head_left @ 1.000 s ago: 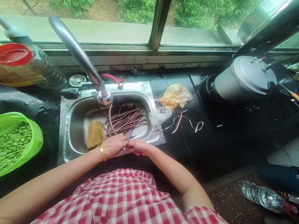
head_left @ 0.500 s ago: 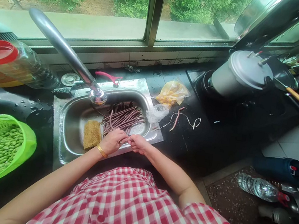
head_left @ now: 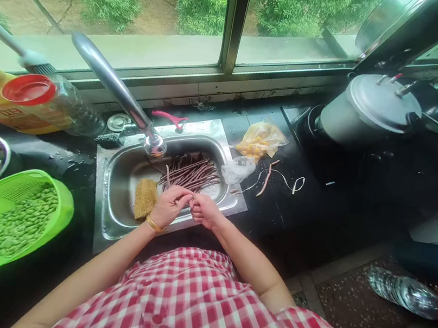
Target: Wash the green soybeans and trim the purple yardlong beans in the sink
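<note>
Over the sink's (head_left: 110,213) near rim, our left hand (head_left: 168,207) and right hand (head_left: 204,209) meet, fingertips pinched on one bean (head_left: 191,198) that is mostly hidden beneath them. A scrub pad (head_left: 145,198) lies in the sink, left of our hands, and the faucet (head_left: 122,92) crosses the far rim. The bean bundle (head_left: 195,174) lies in the sink beyond the hands, long axes running near-left to far-right.

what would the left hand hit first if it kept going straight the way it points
Probably the pile of purple long beans in the sink, just beyond the left hand; depth is unclear.
</note>
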`<state>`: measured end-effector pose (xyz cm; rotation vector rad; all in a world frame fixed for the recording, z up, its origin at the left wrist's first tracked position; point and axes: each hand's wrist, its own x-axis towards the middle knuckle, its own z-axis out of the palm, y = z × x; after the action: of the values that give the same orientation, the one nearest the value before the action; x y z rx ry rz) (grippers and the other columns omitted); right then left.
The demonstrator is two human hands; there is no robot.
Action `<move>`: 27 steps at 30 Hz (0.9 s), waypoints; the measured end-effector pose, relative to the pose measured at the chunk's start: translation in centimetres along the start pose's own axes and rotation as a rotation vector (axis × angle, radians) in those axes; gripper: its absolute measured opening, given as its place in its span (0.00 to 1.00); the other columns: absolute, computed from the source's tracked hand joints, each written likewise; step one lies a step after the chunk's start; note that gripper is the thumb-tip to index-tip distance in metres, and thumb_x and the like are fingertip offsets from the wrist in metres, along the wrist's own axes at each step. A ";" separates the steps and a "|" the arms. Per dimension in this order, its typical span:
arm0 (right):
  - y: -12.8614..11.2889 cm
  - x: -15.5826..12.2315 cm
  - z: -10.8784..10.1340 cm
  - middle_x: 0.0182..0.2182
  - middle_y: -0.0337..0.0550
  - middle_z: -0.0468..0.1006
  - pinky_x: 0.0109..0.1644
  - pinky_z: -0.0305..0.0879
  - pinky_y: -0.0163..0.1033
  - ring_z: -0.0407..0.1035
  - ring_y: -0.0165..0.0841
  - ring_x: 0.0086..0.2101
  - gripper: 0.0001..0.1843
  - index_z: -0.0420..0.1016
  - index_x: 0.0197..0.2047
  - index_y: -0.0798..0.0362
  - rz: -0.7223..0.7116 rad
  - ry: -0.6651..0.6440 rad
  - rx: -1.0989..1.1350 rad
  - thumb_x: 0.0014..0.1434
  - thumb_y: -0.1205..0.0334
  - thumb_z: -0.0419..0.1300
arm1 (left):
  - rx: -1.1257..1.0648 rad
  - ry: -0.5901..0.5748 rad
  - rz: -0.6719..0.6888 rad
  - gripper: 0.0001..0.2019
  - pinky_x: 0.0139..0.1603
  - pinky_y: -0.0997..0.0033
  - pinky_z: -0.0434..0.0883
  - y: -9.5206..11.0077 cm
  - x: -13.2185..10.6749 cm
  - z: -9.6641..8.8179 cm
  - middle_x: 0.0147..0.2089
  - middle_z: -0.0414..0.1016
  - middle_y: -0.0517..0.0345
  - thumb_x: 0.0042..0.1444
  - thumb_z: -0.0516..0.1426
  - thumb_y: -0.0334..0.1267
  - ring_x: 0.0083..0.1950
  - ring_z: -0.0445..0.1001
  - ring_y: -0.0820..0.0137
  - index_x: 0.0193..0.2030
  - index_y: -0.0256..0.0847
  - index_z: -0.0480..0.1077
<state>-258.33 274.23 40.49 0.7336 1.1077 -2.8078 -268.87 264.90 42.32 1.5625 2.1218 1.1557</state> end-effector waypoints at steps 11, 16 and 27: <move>-1.7 0.0 0.5 0.12 0.30 0.58 0.15 0.38 0.28 0.46 0.20 0.13 0.22 0.64 0.22 0.56 -0.166 -0.031 -0.223 0.50 0.44 0.55 | -0.259 0.085 -0.136 0.06 0.36 0.73 0.67 1.2 -0.2 -1.5 0.31 0.74 0.55 0.51 0.58 0.38 0.34 0.70 0.72 0.31 0.39 0.75; -0.6 0.4 0.9 0.11 0.29 0.57 0.15 0.37 0.29 0.44 0.19 0.12 0.20 0.63 0.22 0.55 -0.197 0.005 -0.148 0.50 0.45 0.57 | -0.714 0.274 -0.520 0.15 0.19 0.80 0.56 0.5 0.0 -1.5 0.24 0.70 0.59 0.43 0.62 0.46 0.20 0.61 0.80 0.31 0.35 0.74; -3.1 0.5 1.8 0.12 0.31 0.58 0.16 0.41 0.28 0.49 0.19 0.14 0.22 0.63 0.20 0.56 -0.261 0.004 -0.303 0.49 0.45 0.58 | -0.331 0.153 -0.316 0.08 0.34 0.74 0.65 2.1 0.3 -2.3 0.28 0.73 0.58 0.46 0.61 0.41 0.30 0.67 0.74 0.28 0.37 0.74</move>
<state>-260.15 275.46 43.41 0.6047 1.6927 -2.7338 -269.00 264.37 45.44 0.9840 2.0397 1.4542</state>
